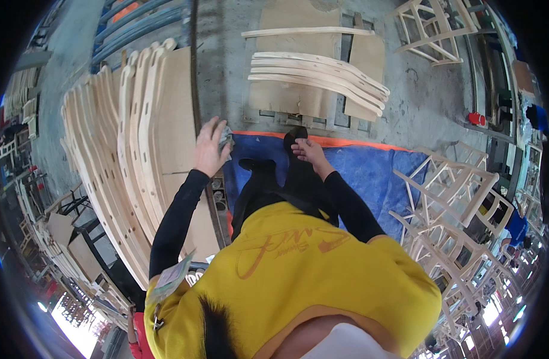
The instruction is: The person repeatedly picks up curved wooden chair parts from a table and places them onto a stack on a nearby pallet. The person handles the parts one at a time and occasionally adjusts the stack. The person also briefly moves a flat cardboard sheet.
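Orange lettering point(295, 244), in loose script, goes across the chest of the yellow shirt point(358, 281). On the left sleeve there is 1 card point(171, 278), whose print is too small for reading. At the right side stands 1 red container point(476, 118); its inside cannot be seen.

The left hand point(210, 148) is at the edge of the board point(181, 107), with fingers stretched and slightly spread. Just beside them is a crumpled grey thing point(228, 140); I cannot tell if they grip it. The curved wooden pieces point(150, 113) lie on this board, left of the hand. The right hand point(309, 151) is above the blue sheet point(367, 179), fingers curled; whether they pinch something, I cannot tell.
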The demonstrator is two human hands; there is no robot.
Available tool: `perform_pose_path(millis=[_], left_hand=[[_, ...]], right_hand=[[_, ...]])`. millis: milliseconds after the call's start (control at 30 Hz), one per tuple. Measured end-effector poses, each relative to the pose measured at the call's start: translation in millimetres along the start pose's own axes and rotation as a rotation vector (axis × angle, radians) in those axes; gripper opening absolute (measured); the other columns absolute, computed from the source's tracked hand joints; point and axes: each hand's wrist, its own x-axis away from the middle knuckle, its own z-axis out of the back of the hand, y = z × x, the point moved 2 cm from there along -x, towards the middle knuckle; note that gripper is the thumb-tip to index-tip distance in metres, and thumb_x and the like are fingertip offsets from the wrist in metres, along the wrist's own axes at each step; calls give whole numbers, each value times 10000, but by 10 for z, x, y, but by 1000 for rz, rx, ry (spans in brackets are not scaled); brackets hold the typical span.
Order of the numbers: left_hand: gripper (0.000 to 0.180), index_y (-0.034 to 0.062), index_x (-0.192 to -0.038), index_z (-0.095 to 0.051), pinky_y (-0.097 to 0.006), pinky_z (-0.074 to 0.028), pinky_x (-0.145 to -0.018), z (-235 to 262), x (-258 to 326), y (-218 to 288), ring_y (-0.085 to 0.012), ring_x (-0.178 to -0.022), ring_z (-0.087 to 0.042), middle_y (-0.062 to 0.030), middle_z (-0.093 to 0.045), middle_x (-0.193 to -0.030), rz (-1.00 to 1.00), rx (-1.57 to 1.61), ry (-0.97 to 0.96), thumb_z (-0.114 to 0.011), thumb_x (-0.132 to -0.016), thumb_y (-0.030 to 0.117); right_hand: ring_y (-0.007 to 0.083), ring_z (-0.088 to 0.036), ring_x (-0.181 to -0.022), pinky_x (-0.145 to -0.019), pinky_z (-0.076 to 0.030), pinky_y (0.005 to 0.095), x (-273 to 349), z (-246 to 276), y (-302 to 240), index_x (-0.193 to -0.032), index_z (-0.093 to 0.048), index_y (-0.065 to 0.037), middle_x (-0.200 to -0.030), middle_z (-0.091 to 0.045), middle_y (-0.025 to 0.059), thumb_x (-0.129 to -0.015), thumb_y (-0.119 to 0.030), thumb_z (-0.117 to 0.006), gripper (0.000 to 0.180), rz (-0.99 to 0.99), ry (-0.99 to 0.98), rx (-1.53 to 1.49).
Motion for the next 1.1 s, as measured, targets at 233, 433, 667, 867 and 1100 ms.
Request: perform_pose_path(millis=[233,433,667,867,1100], left_hand=[[678,59,-1355,-449,-449,-404,-1018,-2047,-1323,-213,-335,-1276,-446,-161,-457,-1379,-74,-37,-416,-712,-751,218],[784,70,-1401,-393,-466,-419,-996,-4596,-2789,-1038,-305,-1318,-416,-142,-457,-1394,-37,-246,-613,-745,-728,266],[987,162,-1499,-247,-535,-354,-1070,-6593,-3969,-1731,-317,-1390,-329,-145,-370,-1460,43,-459,-325,-799,-690,292],[738,168,-1392,-389,-481,-373,-986,-6899,-3956,-1749,-282,-1208,-454,-105,-451,-1321,-58,-570,-122,-730,-748,277],[639,84,-1272,-471,-507,-350,-1015,-6816,-3642,-1732,-325,-1170,-478,-151,-496,-1214,-92,-520,-315,-742,-699,165]], right_hand=[[375,-569,-1147,-987,-460,436,-500,773,895,-1246,-587,-52,-1227,-607,210,-854,-266,-644,450,237,193,894],[494,-408,-1275,-1021,-389,553,-907,743,1160,-1352,-519,-178,-1508,-309,236,-794,-302,-716,605,63,242,1090],[454,-404,-1306,-1035,-392,507,-1493,872,821,-1208,-627,-166,-1483,-414,109,-797,-242,-703,425,79,342,928],[442,-414,-1304,-1025,-402,503,-1523,800,941,-1172,-643,-178,-1474,-428,92,-807,-228,-679,371,-11,353,856],[437,-437,-1281,-1002,-422,491,-1505,788,925,-1140,-655,-177,-1439,-460,103,-803,-231,-681,343,37,397,862]])
